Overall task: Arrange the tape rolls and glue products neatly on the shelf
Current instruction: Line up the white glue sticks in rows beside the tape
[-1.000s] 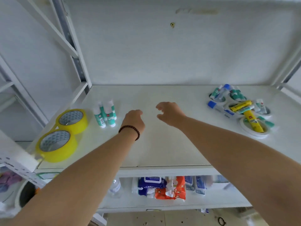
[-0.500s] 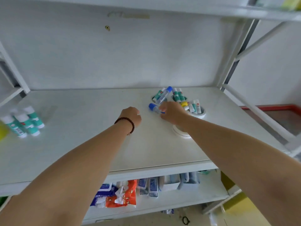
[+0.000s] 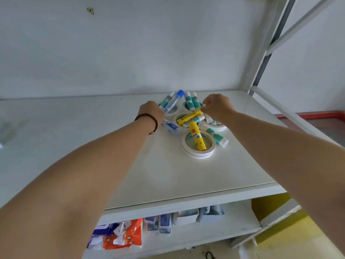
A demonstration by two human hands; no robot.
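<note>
- The glue sticks and white tape rolls lie jumbled in one heap on the shelf; by my judgement the sorting has hardly begun.
- Left hand and right hand reach into the heap, fingers curled; what they grip cannot be told.

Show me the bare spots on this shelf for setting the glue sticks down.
Free: the shelf between its front edge and the nearest white tape roll, and left of the left hand. Crowded: the pile around the yellow glue stick.
</note>
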